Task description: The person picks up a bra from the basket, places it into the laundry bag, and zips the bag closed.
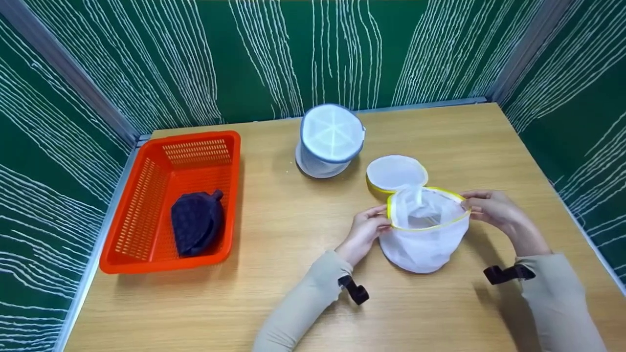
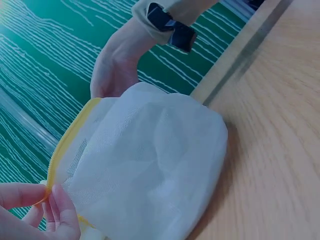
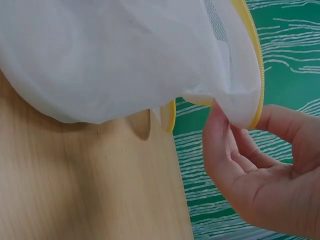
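Both hands pinch the rim of a white mesh laundry bag [image 1: 423, 249] with a yellow zipper edge, its mouth facing up. On the rim's left side is my left hand [image 1: 364, 232], thumb and fingers gripping the zipper edge [image 2: 62, 145]. Opposite, at the right side, my right hand [image 1: 494, 212] pinches the rim; the right wrist view shows the thumb and fingers on the white cloth by the yellow zipper [image 3: 257, 65]. The bag's round lid [image 1: 396, 172] is folded back behind the mouth, flat side up.
A second mesh bag [image 1: 332, 134], cylindrical with a grey-blue rim, stands at the back of the wooden table [image 1: 274, 293]. To the left, an orange plastic basket [image 1: 168, 266] holds a dark navy folded cloth item [image 1: 195, 222]. Green walls [image 1: 342, 54] with white lines surround the table.
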`<state>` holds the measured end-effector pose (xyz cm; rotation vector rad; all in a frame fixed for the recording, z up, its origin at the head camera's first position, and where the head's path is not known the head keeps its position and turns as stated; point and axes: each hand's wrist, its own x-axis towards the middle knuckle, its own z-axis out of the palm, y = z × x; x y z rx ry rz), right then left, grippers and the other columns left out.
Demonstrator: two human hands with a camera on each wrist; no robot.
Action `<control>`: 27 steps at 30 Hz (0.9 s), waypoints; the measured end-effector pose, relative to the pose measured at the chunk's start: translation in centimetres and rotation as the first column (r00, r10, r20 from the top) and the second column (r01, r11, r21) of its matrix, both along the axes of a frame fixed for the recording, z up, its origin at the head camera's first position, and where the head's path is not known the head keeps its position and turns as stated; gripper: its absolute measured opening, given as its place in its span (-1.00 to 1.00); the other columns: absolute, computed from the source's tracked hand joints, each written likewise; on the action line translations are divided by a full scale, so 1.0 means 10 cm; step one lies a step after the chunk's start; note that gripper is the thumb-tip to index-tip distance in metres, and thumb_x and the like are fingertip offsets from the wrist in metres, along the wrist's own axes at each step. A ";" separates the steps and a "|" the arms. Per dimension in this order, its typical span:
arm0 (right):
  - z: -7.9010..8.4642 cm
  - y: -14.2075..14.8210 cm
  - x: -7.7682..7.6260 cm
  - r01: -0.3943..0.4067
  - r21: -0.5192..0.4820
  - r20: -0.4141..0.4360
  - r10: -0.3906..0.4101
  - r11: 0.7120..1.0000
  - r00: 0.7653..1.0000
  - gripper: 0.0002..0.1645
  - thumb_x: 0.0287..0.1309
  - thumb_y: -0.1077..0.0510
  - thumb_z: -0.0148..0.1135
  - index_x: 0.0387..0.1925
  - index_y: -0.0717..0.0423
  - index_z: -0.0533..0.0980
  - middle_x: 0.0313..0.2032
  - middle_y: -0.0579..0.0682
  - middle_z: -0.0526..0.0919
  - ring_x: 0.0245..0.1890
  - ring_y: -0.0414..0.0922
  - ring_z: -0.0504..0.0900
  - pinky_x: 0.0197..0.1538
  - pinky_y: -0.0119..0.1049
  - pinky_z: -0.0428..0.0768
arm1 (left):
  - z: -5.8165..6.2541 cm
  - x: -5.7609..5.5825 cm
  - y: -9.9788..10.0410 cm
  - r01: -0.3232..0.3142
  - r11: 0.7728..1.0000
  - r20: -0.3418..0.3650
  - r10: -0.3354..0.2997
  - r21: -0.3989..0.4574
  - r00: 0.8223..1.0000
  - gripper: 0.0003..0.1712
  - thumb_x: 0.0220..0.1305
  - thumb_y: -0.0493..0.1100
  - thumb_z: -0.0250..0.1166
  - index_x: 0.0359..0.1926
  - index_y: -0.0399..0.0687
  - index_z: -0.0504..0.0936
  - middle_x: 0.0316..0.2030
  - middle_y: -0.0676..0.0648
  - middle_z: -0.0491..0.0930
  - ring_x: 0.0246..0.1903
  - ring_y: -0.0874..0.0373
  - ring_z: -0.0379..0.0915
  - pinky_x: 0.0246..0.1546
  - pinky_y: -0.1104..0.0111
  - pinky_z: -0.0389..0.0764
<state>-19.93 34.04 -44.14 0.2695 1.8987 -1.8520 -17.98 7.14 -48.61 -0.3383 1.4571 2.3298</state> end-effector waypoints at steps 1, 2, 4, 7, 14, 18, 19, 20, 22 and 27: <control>0.00 -0.02 0.01 -0.001 -0.016 -0.006 0.001 1.000 1.000 -0.76 0.05 0.35 0.08 -0.46 -0.07 0.54 -0.39 -0.17 0.57 -0.38 -0.29 0.55 -0.27 -0.46 0.55 | 0.01 0.00 -0.03 0.001 1.000 -0.002 -0.001 0.002 1.000 -0.51 -0.08 -0.58 0.10 -0.02 -0.39 0.46 -0.41 -0.06 0.50 -0.58 0.23 0.41 -0.41 0.45 0.53; 0.00 -0.04 0.01 0.000 -0.030 -0.011 0.000 1.000 1.000 -0.75 0.05 0.35 0.08 -0.45 -0.06 0.55 -0.38 -0.17 0.57 -0.38 -0.28 0.55 -0.26 -0.45 0.55 | 0.03 0.01 -0.06 0.001 1.000 -0.004 -0.001 0.005 1.000 -0.51 -0.08 -0.58 0.10 -0.02 -0.39 0.46 -0.41 -0.06 0.50 -0.58 0.23 0.41 -0.41 0.46 0.52; 0.01 -0.09 0.03 -0.001 -0.061 -0.018 0.000 0.998 1.000 -0.75 0.05 0.37 0.07 -0.43 -0.04 0.55 -0.37 -0.15 0.57 -0.37 -0.27 0.56 -0.26 -0.44 0.55 | 0.05 0.02 -0.13 0.005 1.000 -0.013 -0.005 0.004 1.000 -0.51 -0.08 -0.57 0.10 -0.01 -0.39 0.45 -0.42 -0.06 0.50 -0.58 0.23 0.42 -0.40 0.44 0.53; 0.03 -0.15 0.05 -0.013 -0.100 -0.027 0.011 0.995 1.000 -0.77 0.06 0.38 0.06 -0.40 0.01 0.53 -0.35 -0.12 0.56 -0.36 -0.25 0.57 -0.26 -0.41 0.56 | 0.08 0.05 -0.22 0.012 1.000 -0.021 -0.011 0.012 1.000 -0.50 -0.07 -0.57 0.10 0.00 -0.39 0.44 -0.43 -0.06 0.50 -0.57 0.21 0.43 -0.37 0.42 0.54; 0.03 -0.30 0.09 -0.066 -0.210 -0.060 0.055 0.975 0.997 -0.77 0.08 0.41 0.01 -0.36 0.08 0.52 -0.35 -0.07 0.56 -0.37 -0.22 0.58 -0.25 -0.38 0.56 | 0.12 0.13 -0.43 0.028 0.998 -0.023 -0.027 0.054 0.999 -0.50 -0.04 -0.56 0.09 0.03 -0.40 0.40 -0.44 -0.04 0.51 -0.52 0.20 0.45 -0.31 0.40 0.54; 0.00 -0.38 0.11 -0.109 -0.258 -0.099 0.086 0.960 0.991 -0.72 0.11 0.44 -0.04 -0.36 0.08 0.53 -0.37 -0.07 0.56 -0.39 -0.22 0.57 -0.25 -0.37 0.56 | 0.15 0.17 -0.53 0.024 0.997 -0.029 -0.022 0.075 0.999 -0.49 -0.01 -0.57 0.06 0.06 -0.44 0.35 -0.48 -0.04 0.47 -0.54 0.21 0.44 -0.36 0.42 0.53; -0.01 -0.40 0.12 -0.118 -0.264 -0.105 0.093 0.957 0.990 -0.72 0.11 0.44 -0.05 -0.36 0.08 0.53 -0.37 -0.08 0.56 -0.39 -0.23 0.57 -0.25 -0.37 0.56 | 0.15 0.18 -0.56 0.025 0.997 -0.030 -0.023 0.078 0.999 -0.49 0.00 -0.57 0.05 0.07 -0.45 0.34 -0.48 -0.04 0.47 -0.54 0.21 0.44 -0.36 0.43 0.52; -0.02 -0.42 0.13 -0.125 -0.273 -0.111 0.098 0.954 0.989 -0.71 0.11 0.45 -0.06 -0.36 0.07 0.52 -0.37 -0.08 0.56 -0.39 -0.23 0.56 -0.25 -0.36 0.56 | 0.16 0.20 -0.58 0.024 0.996 -0.026 -0.022 0.084 0.999 -0.48 0.00 -0.57 0.05 0.08 -0.45 0.33 -0.48 -0.04 0.47 -0.54 0.21 0.43 -0.36 0.43 0.52; -0.03 -0.47 0.14 -0.131 -0.282 -0.116 0.102 0.950 0.988 -0.70 0.11 0.45 -0.07 -0.37 0.07 0.53 -0.38 -0.08 0.56 -0.39 -0.23 0.56 -0.25 -0.35 0.56 | 0.17 0.23 -0.65 0.028 0.996 -0.030 -0.025 0.087 0.999 -0.48 0.01 -0.57 0.04 0.09 -0.45 0.31 -0.45 -0.05 0.47 -0.52 0.21 0.44 -0.34 0.42 0.52; -0.02 -0.62 0.19 -0.094 -0.285 -0.110 0.065 0.954 0.992 -0.73 0.09 0.45 -0.02 -0.38 0.08 0.53 -0.37 -0.07 0.57 -0.37 -0.22 0.56 -0.23 -0.35 0.56 | 0.19 0.30 -0.83 0.028 0.997 -0.043 -0.025 0.069 0.999 -0.47 0.01 -0.55 0.04 0.10 -0.44 0.30 -0.39 -0.05 0.49 -0.48 0.20 0.45 -0.29 0.40 0.51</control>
